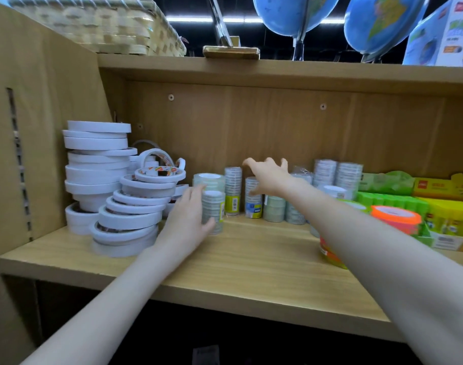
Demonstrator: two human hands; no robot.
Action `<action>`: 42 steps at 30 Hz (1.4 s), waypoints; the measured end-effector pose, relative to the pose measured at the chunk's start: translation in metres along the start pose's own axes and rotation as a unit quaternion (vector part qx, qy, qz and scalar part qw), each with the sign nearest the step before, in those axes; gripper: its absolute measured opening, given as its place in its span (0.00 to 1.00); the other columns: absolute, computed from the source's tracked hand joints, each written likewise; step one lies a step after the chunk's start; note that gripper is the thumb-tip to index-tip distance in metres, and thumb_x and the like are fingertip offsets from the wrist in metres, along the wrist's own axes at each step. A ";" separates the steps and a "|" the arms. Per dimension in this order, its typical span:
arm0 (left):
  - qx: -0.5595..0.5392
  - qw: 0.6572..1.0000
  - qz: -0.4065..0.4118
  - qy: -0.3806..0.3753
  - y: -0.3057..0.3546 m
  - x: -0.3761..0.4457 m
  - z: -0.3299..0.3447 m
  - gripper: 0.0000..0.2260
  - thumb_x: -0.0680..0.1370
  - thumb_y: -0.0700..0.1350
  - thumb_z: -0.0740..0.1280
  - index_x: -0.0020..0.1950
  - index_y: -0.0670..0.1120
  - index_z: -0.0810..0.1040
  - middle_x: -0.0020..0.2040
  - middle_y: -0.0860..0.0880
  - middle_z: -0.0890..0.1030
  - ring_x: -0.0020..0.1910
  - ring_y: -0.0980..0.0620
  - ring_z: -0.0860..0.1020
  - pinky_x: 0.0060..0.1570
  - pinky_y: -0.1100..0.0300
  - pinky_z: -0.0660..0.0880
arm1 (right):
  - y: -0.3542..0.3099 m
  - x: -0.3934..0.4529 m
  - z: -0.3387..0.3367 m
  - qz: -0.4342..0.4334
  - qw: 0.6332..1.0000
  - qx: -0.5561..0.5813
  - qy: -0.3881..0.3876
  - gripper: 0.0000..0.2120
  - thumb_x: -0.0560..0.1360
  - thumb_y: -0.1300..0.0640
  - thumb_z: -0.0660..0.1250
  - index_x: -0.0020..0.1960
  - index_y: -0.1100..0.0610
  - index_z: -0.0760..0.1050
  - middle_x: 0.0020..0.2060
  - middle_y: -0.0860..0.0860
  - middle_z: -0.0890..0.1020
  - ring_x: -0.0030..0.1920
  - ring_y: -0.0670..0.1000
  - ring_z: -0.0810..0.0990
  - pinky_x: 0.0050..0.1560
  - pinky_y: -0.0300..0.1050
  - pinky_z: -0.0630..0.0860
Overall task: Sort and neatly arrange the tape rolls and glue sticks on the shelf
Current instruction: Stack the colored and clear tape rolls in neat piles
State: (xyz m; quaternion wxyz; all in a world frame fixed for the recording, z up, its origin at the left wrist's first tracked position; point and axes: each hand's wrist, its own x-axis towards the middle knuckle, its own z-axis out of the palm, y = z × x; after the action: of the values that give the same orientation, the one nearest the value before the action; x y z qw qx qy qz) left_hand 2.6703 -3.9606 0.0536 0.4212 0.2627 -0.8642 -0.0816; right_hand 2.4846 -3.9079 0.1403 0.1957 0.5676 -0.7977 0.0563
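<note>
On the wooden shelf [251, 262], leaning stacks of white tape rolls [98, 164] fill the left side. Clear tape packs stand in the middle and back. My left hand [188, 219] rests with straight fingers against the left side of the front clear tape stack [214, 209]. My right hand [267, 177] hovers with fingers spread above a short clear tape pack [252, 204], holding nothing. A taller clear pack [233, 188] stands between the two hands. Green and yellow glue stick boxes [446, 214] sit at the right.
An orange-lidded tub [395, 219] stands by my right forearm. More clear tape packs [338, 175] line the back wall. The upper board carries a woven basket [101, 25], globes [296, 14] and a printed box [443, 35]. The shelf's side panel [27, 127] closes the left.
</note>
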 end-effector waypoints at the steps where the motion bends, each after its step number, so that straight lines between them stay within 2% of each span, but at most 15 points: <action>1: -0.038 0.999 -0.028 -0.008 -0.003 0.000 0.001 0.28 0.73 0.41 0.69 0.71 0.43 0.62 0.66 0.45 0.69 0.64 0.47 0.69 0.64 0.54 0.67 | -0.003 0.002 0.002 0.010 1.000 0.013 0.012 0.36 0.72 0.51 0.70 0.74 0.50 0.54 0.65 0.54 0.72 0.68 0.59 0.63 0.68 0.68 0.50; 3: -0.106 0.991 -0.069 -0.034 -0.007 0.001 0.000 0.29 0.72 0.40 0.71 0.70 0.46 0.63 0.65 0.45 0.71 0.60 0.47 0.74 0.60 0.50 0.72 | -0.008 0.004 0.005 0.012 1.000 0.011 0.010 0.40 0.73 0.48 0.69 0.75 0.45 0.47 0.65 0.56 0.70 0.68 0.60 0.64 0.68 0.69 0.50; 4: -0.129 0.987 -0.081 -0.044 -0.008 0.002 0.001 0.30 0.72 0.40 0.71 0.70 0.47 0.63 0.64 0.45 0.72 0.56 0.48 0.76 0.58 0.50 0.73 | -0.010 0.006 0.007 0.004 1.000 -0.002 0.000 0.39 0.73 0.48 0.68 0.75 0.43 0.48 0.65 0.56 0.71 0.67 0.60 0.65 0.68 0.69 0.49; 8: -0.109 0.988 -0.089 -0.069 -0.009 0.002 0.002 0.32 0.72 0.43 0.72 0.71 0.51 0.60 0.61 0.46 0.74 0.56 0.48 0.76 0.59 0.52 0.73 | -0.015 0.014 0.013 0.024 0.999 0.034 0.010 0.26 0.74 0.49 0.67 0.69 0.48 0.62 0.61 0.55 0.74 0.65 0.59 0.68 0.67 0.69 0.50; 11: -0.113 0.988 -0.093 -0.058 -0.009 0.003 0.002 0.29 0.72 0.44 0.72 0.69 0.52 0.61 0.59 0.46 0.76 0.53 0.48 0.78 0.57 0.50 0.73 | -0.014 0.018 0.010 0.028 0.995 0.091 0.012 0.19 0.75 0.51 0.66 0.64 0.52 0.69 0.63 0.52 0.73 0.66 0.56 0.68 0.68 0.67 0.51; 15: -0.114 0.988 -0.090 -0.042 -0.007 0.003 0.002 0.27 0.73 0.44 0.71 0.68 0.51 0.63 0.58 0.46 0.77 0.52 0.48 0.78 0.57 0.49 0.73 | -0.012 0.018 -0.007 0.018 0.988 0.152 0.009 0.19 0.75 0.50 0.67 0.62 0.55 0.72 0.62 0.52 0.73 0.64 0.55 0.68 0.67 0.59 0.60; 18: -0.109 0.989 -0.090 -0.033 -0.007 0.002 0.001 0.26 0.74 0.44 0.70 0.68 0.50 0.63 0.62 0.46 0.75 0.55 0.47 0.77 0.57 0.51 0.72 | -0.010 0.016 -0.028 -0.009 0.984 0.178 0.014 0.17 0.73 0.51 0.69 0.58 0.58 0.74 0.51 0.51 0.73 0.56 0.53 0.72 0.59 0.51 0.68; 20: -0.100 0.991 -0.086 -0.025 -0.007 0.001 0.000 0.25 0.74 0.45 0.69 0.67 0.49 0.62 0.63 0.47 0.74 0.54 0.47 0.77 0.54 0.55 0.72 | -0.008 0.008 -0.044 -0.021 0.986 0.167 0.002 0.11 0.72 0.51 0.70 0.50 0.55 0.74 0.43 0.47 0.73 0.48 0.50 0.72 0.56 0.53 0.70; 22: -0.092 0.992 -0.079 -0.021 -0.005 -0.001 -0.001 0.25 0.74 0.45 0.68 0.67 0.49 0.62 0.63 0.48 0.73 0.53 0.48 0.76 0.50 0.58 0.70 | -0.006 -0.004 -0.055 -0.038 0.990 0.131 -0.032 0.09 0.72 0.51 0.70 0.46 0.54 0.73 0.37 0.46 0.73 0.40 0.47 0.72 0.44 0.44 0.71; 24: -0.089 0.993 -0.075 -0.023 -0.004 -0.002 -0.001 0.25 0.74 0.45 0.68 0.68 0.49 0.62 0.63 0.48 0.73 0.53 0.48 0.76 0.48 0.60 0.68 | -0.004 -0.014 -0.057 -0.053 0.993 0.080 -0.065 0.09 0.71 0.51 0.71 0.43 0.54 0.74 0.36 0.46 0.74 0.38 0.47 0.72 0.35 0.40 0.67; 25: -0.089 0.993 -0.075 -0.025 -0.003 -0.001 -0.002 0.24 0.75 0.45 0.68 0.68 0.49 0.62 0.63 0.47 0.73 0.54 0.48 0.76 0.48 0.60 0.68 | -0.002 -0.016 -0.054 -0.057 0.994 0.057 -0.073 0.10 0.71 0.50 0.71 0.40 0.54 0.73 0.37 0.47 0.75 0.39 0.49 0.73 0.36 0.40 0.67; 27: -0.088 0.993 -0.076 -0.028 -0.002 -0.001 -0.002 0.24 0.75 0.45 0.68 0.67 0.49 0.62 0.62 0.47 0.74 0.53 0.48 0.76 0.48 0.60 0.68 | 0.005 -0.016 -0.044 -0.053 0.997 0.028 -0.058 0.10 0.70 0.50 0.72 0.39 0.55 0.74 0.44 0.51 0.79 0.45 0.52 0.75 0.43 0.45 0.70; 30: -0.086 0.993 -0.077 -0.034 -0.002 -0.002 -0.002 0.25 0.75 0.45 0.68 0.68 0.49 0.61 0.61 0.47 0.75 0.52 0.48 0.76 0.48 0.60 0.69 | 0.011 -0.014 -0.030 -0.016 1.000 0.016 -0.012 0.16 0.71 0.51 0.72 0.52 0.61 0.76 0.56 0.54 0.72 0.55 0.55 0.73 0.55 0.50 0.67; 35: -0.090 0.993 -0.071 -0.039 -0.002 -0.001 -0.001 0.24 0.75 0.45 0.68 0.67 0.49 0.61 0.60 0.47 0.75 0.52 0.49 0.76 0.48 0.61 0.70 | 0.008 -0.007 -0.016 -0.016 0.999 0.039 0.014 0.17 0.72 0.52 0.71 0.53 0.64 0.75 0.58 0.55 0.71 0.56 0.56 0.72 0.57 0.50 0.66; 42: -0.083 0.995 -0.041 -0.029 -0.001 -0.001 -0.002 0.24 0.75 0.46 0.68 0.67 0.49 0.62 0.52 0.53 0.72 0.45 0.54 0.72 0.44 0.62 0.67 | -0.003 -0.004 -0.004 -0.027 0.994 0.086 0.060 0.17 0.73 0.55 0.70 0.54 0.66 0.73 0.56 0.58 0.71 0.58 0.57 0.71 0.55 0.45 0.67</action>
State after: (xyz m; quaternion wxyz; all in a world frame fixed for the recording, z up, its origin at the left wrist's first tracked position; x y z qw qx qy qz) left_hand 2.6727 -3.9604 0.0535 0.4129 0.2591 -0.8548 -0.1779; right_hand 2.4897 -3.9040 0.1420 0.1951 0.5993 -0.7610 0.1536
